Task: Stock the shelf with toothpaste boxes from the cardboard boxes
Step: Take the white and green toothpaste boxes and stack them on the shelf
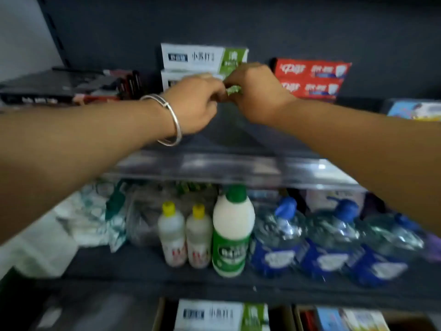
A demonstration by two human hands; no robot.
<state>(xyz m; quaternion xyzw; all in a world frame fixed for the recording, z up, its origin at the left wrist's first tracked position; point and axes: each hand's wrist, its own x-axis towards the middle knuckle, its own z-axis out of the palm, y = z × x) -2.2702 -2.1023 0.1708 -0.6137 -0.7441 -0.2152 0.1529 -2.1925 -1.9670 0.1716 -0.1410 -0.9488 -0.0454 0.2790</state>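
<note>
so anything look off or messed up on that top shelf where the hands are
Nothing clearly damaged. The white and green toothpaste boxes and the red toothpaste boxes sit in neat stacks. Both the left hand and right hand handle a small green-printed piece, too blurred to identify.

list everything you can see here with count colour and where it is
white-and-green toothpaste boxes: two stacked, upper shelf centre, behind the hands
red toothpaste boxes: two stacked, upper shelf right
dark boxes: count unclear, upper shelf left
yellow-capped bottles: two, white, lower shelf
green-capped bottle: one, white and green, lower shelf centre
blue-capped bottles: at least three, clear, lower shelf right
cardboard box: one, bottom, holds white-and-green toothpaste box
left hand: wears silver bracelet
right hand: fingers curled at the stack
</note>
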